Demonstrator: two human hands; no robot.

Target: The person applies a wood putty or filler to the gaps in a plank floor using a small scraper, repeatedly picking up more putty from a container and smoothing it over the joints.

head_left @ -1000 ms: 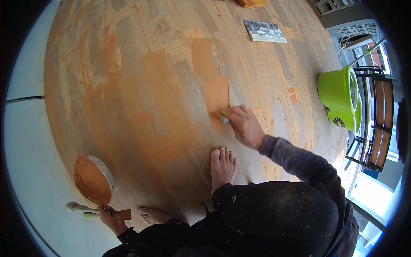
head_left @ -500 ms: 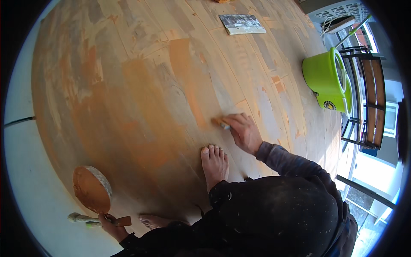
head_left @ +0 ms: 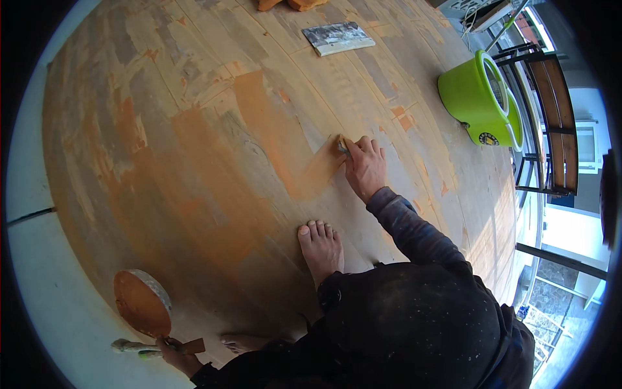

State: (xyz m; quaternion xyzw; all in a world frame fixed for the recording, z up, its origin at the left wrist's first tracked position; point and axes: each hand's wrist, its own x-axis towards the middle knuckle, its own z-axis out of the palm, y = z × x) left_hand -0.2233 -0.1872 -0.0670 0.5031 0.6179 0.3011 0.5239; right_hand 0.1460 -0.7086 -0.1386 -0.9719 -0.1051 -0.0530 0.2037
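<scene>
My right hand (head_left: 366, 170) is closed on a small scraper (head_left: 343, 144), its working end against the plank floor (head_left: 421, 233) by an orange filler smear (head_left: 314, 172). At lower left, my left hand (head_left: 178, 358) grips a bowl (head_left: 139, 301) of orange paste together with dirty brushes (head_left: 123, 345) and an orange-coated flat tool (head_left: 193, 345); its fingers are partly hidden. My bare foot (head_left: 321, 253) is on the floor below my right hand.
A wide metal blade (head_left: 337, 37) lies ahead, below some orange items (head_left: 304, 3) at the top edge. At right stand a green mop bucket (head_left: 473, 91) and a black-framed wooden bench (head_left: 551, 123). A pale strip (head_left: 29, 162) borders the planks at left.
My right hand has swept down, then back up and away from my foot, and an orange smear trails diagonally behind it. The whole view has shifted; my left hand still holds the bowl.
</scene>
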